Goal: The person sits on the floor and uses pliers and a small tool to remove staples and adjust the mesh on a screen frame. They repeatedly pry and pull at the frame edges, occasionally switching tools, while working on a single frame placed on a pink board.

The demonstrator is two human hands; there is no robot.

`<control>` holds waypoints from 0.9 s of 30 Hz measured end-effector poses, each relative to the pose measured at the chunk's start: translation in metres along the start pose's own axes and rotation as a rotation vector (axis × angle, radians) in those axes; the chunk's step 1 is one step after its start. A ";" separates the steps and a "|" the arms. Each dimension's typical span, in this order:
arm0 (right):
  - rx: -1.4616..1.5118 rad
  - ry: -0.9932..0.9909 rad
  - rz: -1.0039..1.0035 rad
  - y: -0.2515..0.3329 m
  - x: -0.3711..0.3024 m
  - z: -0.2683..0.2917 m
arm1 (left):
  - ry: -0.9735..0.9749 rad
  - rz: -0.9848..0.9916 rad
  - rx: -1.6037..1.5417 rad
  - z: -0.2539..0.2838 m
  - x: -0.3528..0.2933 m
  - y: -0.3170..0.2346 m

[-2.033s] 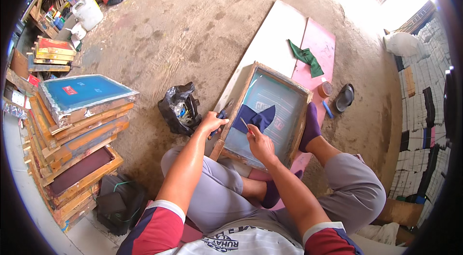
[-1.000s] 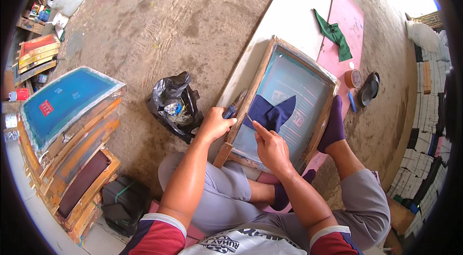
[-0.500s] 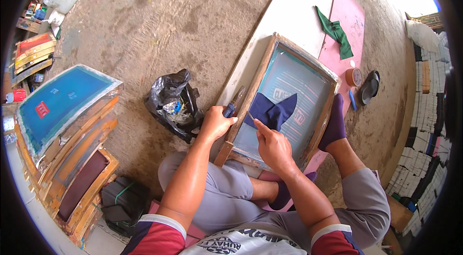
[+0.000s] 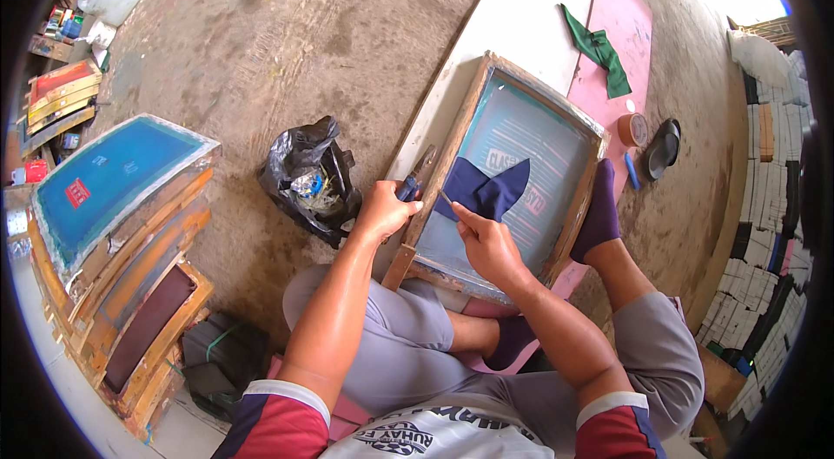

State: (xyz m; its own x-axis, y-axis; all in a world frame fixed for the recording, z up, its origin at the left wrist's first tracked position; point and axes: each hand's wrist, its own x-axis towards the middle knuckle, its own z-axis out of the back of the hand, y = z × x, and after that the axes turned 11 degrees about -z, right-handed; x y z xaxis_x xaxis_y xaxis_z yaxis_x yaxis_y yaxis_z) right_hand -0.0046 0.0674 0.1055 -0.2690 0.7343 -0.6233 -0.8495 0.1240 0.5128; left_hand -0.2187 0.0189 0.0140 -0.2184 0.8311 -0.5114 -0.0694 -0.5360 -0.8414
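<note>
In front of my folded legs a wooden-framed printing screen lies tilted on a board, its mesh teal round the edge and pale inside. A folded navy cloth rests on the mesh. My left hand is closed round a dark-handled tool with a brownish end, beside the frame's left edge; its kind is unclear. Low over the mesh, my right hand pinches a thin, slender stick-like tool. Its tip points to the frame's left bar, by the cloth's left edge.
A black plastic bag with scraps stands left of the frame. Further left, several screens are stacked. A green cloth, a brown tape roll and a blue tool lie on a pink board. A black sandal sits beyond.
The view has shifted slightly, so the frame and boards sit a little higher and further left. Both hands keep their grips, and the navy cloth stays on the mesh.
</note>
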 end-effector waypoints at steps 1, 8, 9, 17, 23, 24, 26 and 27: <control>-0.098 0.000 0.013 -0.004 0.000 0.000 | -0.003 0.007 -0.001 0.000 0.000 -0.001; 0.029 -0.027 0.209 -0.046 0.021 -0.019 | 0.001 0.027 -0.019 0.000 0.000 -0.003; -0.188 -0.021 0.164 -0.026 0.011 -0.006 | 0.002 0.035 -0.027 0.001 0.000 0.000; 0.284 0.112 0.161 -0.068 0.035 -0.020 | 0.012 0.024 -0.046 0.001 0.002 0.003; -0.285 0.119 0.086 -0.016 0.017 0.012 | -0.013 0.035 -0.051 0.001 0.000 0.004; -0.128 0.115 0.136 -0.031 0.021 0.006 | -0.011 0.029 -0.052 0.001 0.000 0.003; 0.126 0.114 0.247 -0.061 0.036 -0.010 | -0.002 0.022 -0.047 0.000 0.001 0.005; 0.223 0.114 0.311 -0.067 0.044 -0.018 | 0.001 0.018 -0.041 0.000 0.002 0.006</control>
State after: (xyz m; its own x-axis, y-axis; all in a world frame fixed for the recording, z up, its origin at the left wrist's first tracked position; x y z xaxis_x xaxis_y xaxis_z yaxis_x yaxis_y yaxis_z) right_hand 0.0328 0.0798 0.0331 -0.5572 0.6824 -0.4731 -0.6035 0.0586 0.7952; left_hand -0.2195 0.0174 0.0084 -0.2181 0.8217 -0.5266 -0.0260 -0.5443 -0.8385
